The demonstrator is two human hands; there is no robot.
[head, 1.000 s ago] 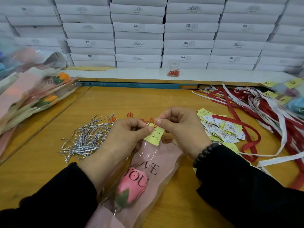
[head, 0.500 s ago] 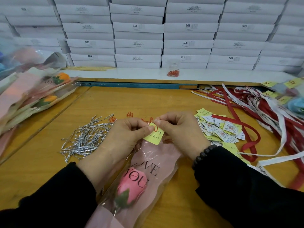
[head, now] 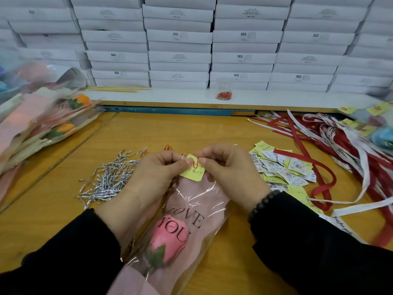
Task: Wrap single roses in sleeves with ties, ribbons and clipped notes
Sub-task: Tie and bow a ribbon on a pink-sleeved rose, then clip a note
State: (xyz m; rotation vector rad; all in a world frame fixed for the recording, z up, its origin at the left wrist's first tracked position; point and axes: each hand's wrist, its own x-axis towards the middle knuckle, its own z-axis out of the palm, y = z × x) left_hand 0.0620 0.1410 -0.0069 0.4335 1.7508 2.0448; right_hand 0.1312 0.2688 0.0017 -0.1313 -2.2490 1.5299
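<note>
We see one pink rose (head: 168, 241) in its sleeve (head: 197, 201) on the desk (head: 191, 128), centre front. Fingers of the left hand (head: 153, 177) and right hand (head: 229, 169) pinch one yellow note (head: 192, 172) under one red clip (head: 196, 162) at the sleeve's far edge: clipping appears nearly done; no ribbon shows on it. Several finished roses (head: 42, 124) lie left.

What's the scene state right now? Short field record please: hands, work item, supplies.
left hand: left hand pinches the yellow paper note at the sleeve's top edge
right hand: right hand pinches the red wire paper clip on that note
work item: pink rose in a clear-and-pink plastic sleeve printed LOVE YOU
left of hands: pile of silver twist ties
right of hands: heap of small printed cards; red and white ribbons
</note>
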